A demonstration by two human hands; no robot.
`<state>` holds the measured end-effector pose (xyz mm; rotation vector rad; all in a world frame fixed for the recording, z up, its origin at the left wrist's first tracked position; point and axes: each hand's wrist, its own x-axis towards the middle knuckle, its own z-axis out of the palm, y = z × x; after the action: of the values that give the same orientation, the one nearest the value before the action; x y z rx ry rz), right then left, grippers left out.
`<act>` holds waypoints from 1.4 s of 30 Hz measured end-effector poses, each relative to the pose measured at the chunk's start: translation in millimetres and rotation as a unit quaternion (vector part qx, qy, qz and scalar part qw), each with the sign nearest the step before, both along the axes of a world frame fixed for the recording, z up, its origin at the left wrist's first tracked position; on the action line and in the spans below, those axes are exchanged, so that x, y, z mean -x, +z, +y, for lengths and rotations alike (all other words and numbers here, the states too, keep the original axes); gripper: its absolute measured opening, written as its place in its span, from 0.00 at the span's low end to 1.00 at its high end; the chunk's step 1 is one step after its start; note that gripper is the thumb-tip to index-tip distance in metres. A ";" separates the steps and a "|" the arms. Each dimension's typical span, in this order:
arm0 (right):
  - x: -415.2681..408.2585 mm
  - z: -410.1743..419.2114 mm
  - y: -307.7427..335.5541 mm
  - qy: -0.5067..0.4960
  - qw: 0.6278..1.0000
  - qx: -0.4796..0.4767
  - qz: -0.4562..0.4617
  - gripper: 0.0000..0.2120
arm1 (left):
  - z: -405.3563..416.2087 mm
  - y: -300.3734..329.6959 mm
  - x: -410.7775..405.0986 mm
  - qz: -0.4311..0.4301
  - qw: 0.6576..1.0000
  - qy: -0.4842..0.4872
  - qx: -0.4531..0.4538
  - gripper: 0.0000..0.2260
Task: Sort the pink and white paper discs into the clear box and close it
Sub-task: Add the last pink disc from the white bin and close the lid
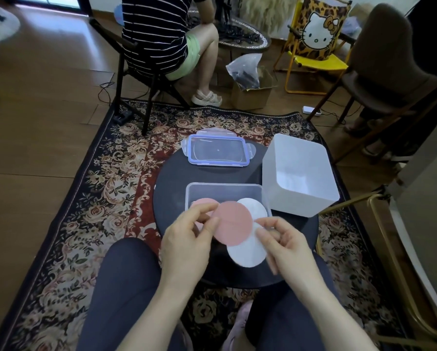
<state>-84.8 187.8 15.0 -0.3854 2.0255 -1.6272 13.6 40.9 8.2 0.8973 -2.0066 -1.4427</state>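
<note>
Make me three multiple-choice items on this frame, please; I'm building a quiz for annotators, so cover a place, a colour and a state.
1. Where does the lid lie?
A. On the clear box
B. On the round table, beyond the clear box
C. On the rug

2. What colour is the disc that the left hand pinches?
A. Pink
B. White
C. Blue

3. In what state is the clear box?
A. Closed and latched
B. Open, with discs inside
C. Open and bare

Answers:
1 B: the lid with the blue seal lies flat on the round table, on the far side of the box.
2 A: the pink disc sits between that hand's thumb and fingers, while the right hand pinches a white disc.
3 B: no lid covers it, and a pink and a white disc show inside.
</note>
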 end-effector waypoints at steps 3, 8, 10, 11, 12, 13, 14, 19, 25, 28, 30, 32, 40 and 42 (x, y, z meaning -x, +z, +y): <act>9.6 0.5 -3.0 -0.081 0.996 0.017 0.016 0.06 | -18.0 -5.5 -0.1 0.008 0.997 0.074 -0.006 0.10; 27.1 -10.8 -6.9 -0.126 0.988 -0.006 0.084 0.10 | -37.4 -7.4 7.2 -0.049 0.992 0.091 0.065 0.09; 28.7 -15.9 -10.6 -0.124 0.984 -0.043 0.124 0.11 | -38.5 -6.5 10.5 -0.084 0.989 0.077 0.099 0.10; 28.2 -17.4 -12.2 -0.118 0.979 -0.075 0.149 0.11 | -38.9 -5.9 11.3 -0.094 0.987 0.070 0.114 0.10; 27.7 -18.4 -13.3 -0.110 0.972 -0.111 0.175 0.11 | -39.3 -5.0 11.6 -0.102 0.984 0.062 0.129 0.10; 26.6 -19.0 -13.3 -0.102 0.964 -0.144 0.198 0.10 | -39.4 -4.2 11.9 -0.109 0.981 0.053 0.149 0.10; 25.7 -19.5 -13.6 -0.096 0.958 -0.166 0.214 0.10 | -39.3 -3.5 12.1 -0.115 0.977 0.043 0.173 0.10; 21.9 -22.1 -10.6 -0.078 0.930 -0.235 0.270 0.12 | -41.6 -8.8 13.5 -0.123 0.943 -0.004 0.308 0.09; 23.0 -22.6 -0.1 -0.021 0.886 -0.339 0.317 0.12 | -44.3 -16.8 17.2 -0.133 0.904 -0.022 0.407 0.07; 25.8 -23.0 3.7 0.017 0.845 -0.402 0.352 0.12 | -44.3 -16.8 19.3 -0.149 0.885 -0.027 0.441 0.06; 27.5 -23.2 5.0 0.020 0.846 -0.359 0.394 0.10 | -44.8 -17.0 20.9 -0.136 0.882 -0.027 0.450 0.07; 31.7 -25.6 3.1 0.062 0.847 -0.303 0.433 0.09 | -43.8 -17.4 25.5 -0.094 0.886 -0.058 0.450 0.09; 62.3 -48.1 -12.0 0.244 0.784 -0.324 0.471 0.13 | -50.1 -30.7 60.1 -0.162 0.840 -0.236 0.460 0.21; 64.4 -52.7 -13.3 0.262 0.774 -0.337 0.468 0.16 | -54.1 -32.9 65.7 -0.171 0.823 -0.244 0.483 0.21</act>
<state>-149.2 135.1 1.7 -1.5197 2.6174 -0.2392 -52.1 -13.1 -24.7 0.1770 -2.8995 -0.2518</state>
